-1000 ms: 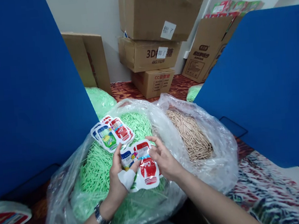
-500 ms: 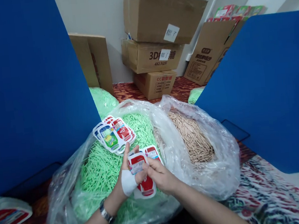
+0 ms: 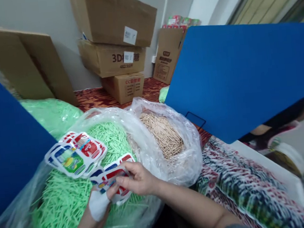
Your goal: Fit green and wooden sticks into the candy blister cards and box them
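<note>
A small flat pouch printed with a red drink design is held between both hands over a plastic bag of green sticks. My left hand, wrapped with white material across the palm, supports it from below, its thumb on the front. My right hand pinches its right edge between thumb and fingers. More red and blue pouches show just behind and below the held one; how many my hands grip is hidden. A pile of similar pouches, a green lemon-print pouch on top, lies on the green sticks to the left.
A second plastic bag holds light brown sticks. Blue panels stand on both sides. Stacked cartons are by the wall. At the right, many pouches stand in rows in a white box.
My view has swung to the right, so more of the box of pouches shows. Both hands stay together on the pouch, which now tilts more.
</note>
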Demonstrator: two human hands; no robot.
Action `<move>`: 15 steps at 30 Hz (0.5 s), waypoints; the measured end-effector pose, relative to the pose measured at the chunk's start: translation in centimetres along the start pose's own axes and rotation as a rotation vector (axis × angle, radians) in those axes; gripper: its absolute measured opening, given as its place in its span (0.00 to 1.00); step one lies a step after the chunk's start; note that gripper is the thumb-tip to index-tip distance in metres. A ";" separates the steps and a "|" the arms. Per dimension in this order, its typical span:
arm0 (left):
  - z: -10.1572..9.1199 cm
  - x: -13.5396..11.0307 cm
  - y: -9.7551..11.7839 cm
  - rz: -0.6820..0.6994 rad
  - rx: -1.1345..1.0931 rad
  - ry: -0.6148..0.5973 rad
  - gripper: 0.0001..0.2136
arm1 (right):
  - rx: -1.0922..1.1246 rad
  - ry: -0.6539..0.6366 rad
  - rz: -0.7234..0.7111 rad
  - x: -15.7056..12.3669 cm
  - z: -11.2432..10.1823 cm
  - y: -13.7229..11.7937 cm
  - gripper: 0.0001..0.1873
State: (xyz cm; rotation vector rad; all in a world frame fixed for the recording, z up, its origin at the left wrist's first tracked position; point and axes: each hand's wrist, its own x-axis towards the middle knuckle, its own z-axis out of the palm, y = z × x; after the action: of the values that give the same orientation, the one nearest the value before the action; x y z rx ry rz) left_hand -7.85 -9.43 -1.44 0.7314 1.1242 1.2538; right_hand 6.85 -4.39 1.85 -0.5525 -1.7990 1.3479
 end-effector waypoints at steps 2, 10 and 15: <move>-0.2 0.5 0.3 0.055 0.172 -0.039 0.19 | -0.169 -0.004 -0.108 0.1 -1.3 -0.5 0.18; 1.7 0.4 0.9 0.125 0.482 -0.145 0.12 | -0.699 0.025 -0.322 -0.7 -4.3 -1.1 0.18; 3.3 0.2 0.3 0.136 0.489 -0.064 0.10 | -0.551 -0.091 -0.186 -2.4 -5.6 -1.3 0.12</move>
State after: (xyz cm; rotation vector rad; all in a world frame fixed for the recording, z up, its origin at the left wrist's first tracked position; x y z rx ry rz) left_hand -4.90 -8.66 -0.11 1.2222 1.3633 1.0640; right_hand 12.89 -3.32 2.91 -0.5961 -2.2466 0.7541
